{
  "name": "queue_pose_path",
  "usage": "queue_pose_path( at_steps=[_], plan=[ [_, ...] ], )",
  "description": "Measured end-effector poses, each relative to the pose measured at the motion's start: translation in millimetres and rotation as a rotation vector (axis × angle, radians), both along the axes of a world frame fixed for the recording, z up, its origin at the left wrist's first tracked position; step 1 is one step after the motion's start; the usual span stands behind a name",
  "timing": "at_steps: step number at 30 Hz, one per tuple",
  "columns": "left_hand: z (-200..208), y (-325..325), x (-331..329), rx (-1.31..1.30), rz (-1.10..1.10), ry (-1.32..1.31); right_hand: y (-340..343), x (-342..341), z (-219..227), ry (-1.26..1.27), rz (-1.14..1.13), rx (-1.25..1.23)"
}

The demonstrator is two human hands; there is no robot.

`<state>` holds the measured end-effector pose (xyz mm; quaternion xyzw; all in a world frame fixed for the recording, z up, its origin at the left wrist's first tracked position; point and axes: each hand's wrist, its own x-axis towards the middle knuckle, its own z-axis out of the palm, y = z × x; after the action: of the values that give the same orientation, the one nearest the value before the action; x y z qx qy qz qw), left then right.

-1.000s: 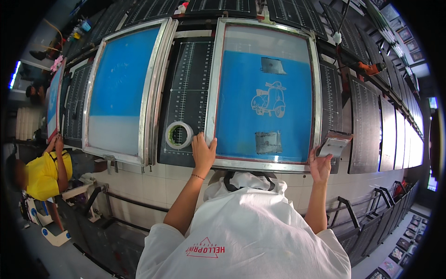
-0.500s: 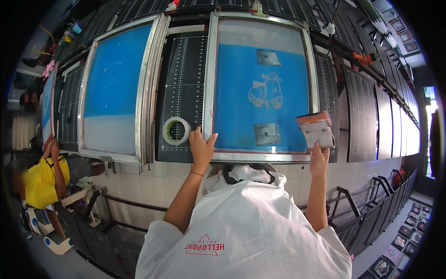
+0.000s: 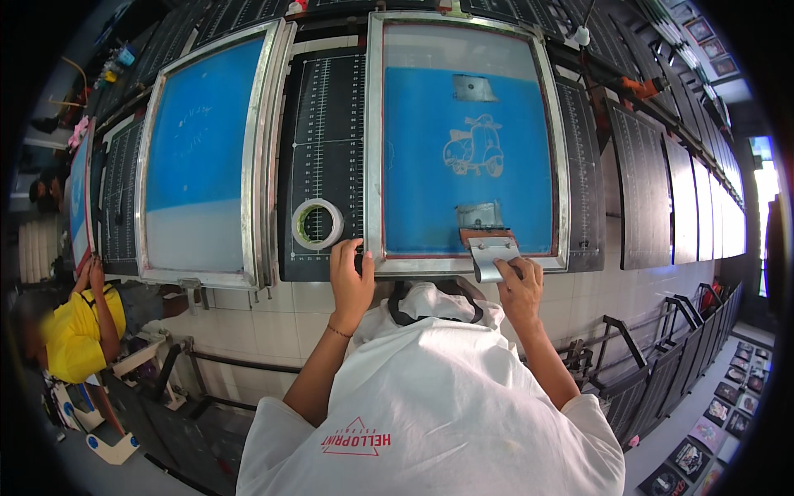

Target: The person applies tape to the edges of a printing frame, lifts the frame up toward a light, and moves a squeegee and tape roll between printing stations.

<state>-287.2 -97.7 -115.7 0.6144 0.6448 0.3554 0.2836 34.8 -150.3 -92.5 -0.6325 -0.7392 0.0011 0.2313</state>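
A screen printing frame (image 3: 560, 165) with a silver rim and blue mesh lies in front of me. A pale scooter outline (image 3: 475, 147) shows in its middle, with a dark grey patch (image 3: 473, 88) above and another grey patch (image 3: 479, 214) below. My right hand (image 3: 521, 289) grips a squeegee (image 3: 493, 250) with a metal holder and brown blade. The blade is at the lower edge of the lower patch; whether it presses on the mesh I cannot tell. My left hand (image 3: 351, 281) is at the frame's lower left corner, thumb and fingers apart, holding nothing.
A tape roll (image 3: 318, 224) lies on a black board with a ruler scale (image 3: 329, 132) beside my left hand. Another blue screen (image 3: 203, 124) stands to the left. Black boards (image 3: 641, 186) line the right. A person in a yellow shirt (image 3: 83, 331) is at the far left.
My right hand has brought the squeegee leftward and down from the frame's right rim to the lower patch. My left hand has shifted slightly down, its fingers more curled.
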Motion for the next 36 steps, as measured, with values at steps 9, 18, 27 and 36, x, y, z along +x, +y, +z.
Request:
queue_pose_path(
  at_steps=[9,18,27,36],
  plan=[
    [6,1,-24,0.137,-0.033,0.093,-3,-17,-21,-0.056,-0.045,0.08],
    [1,28,-41,0.196,-0.01,0.438,-21,-13,-27,0.006,-0.022,-0.079],
    [-12,64,-41,0.034,-0.186,0.771,-25,-15,18,0.169,-0.072,-0.08],
    [94,42,-17,-0.09,-0.428,-0.044,36,-116,94,0.688,0.052,-0.249]
  ],
)
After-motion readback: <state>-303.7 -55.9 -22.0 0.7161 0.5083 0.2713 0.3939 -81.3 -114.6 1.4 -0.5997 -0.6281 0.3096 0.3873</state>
